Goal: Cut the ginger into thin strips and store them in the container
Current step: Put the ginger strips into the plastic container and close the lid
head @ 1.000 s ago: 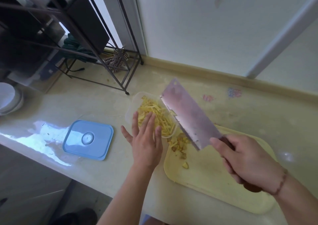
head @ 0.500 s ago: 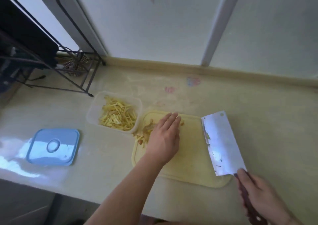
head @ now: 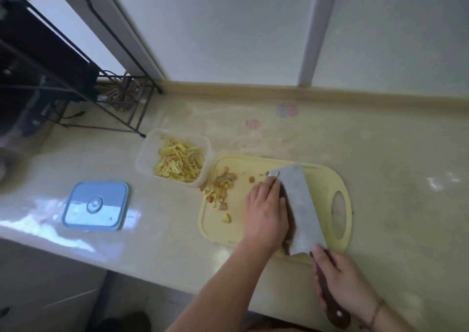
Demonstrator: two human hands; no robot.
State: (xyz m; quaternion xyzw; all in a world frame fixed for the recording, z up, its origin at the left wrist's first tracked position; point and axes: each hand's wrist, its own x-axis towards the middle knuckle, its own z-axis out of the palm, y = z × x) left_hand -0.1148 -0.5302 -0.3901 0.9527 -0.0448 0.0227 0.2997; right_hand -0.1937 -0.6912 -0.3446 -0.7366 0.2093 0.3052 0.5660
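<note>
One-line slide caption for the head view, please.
Right hand grips cleaver on cutting board; left hand alongside.

Both forearms are seen bare, no sleeves being worn, and a thin cord-like bracelet (head: 376, 312) is worn at the wrist behind the right hand (head: 341, 278).

Soft daylight glares off the counter (head: 83, 235) (lower left); edges bend, the whole frame slightly blurred.
</note>
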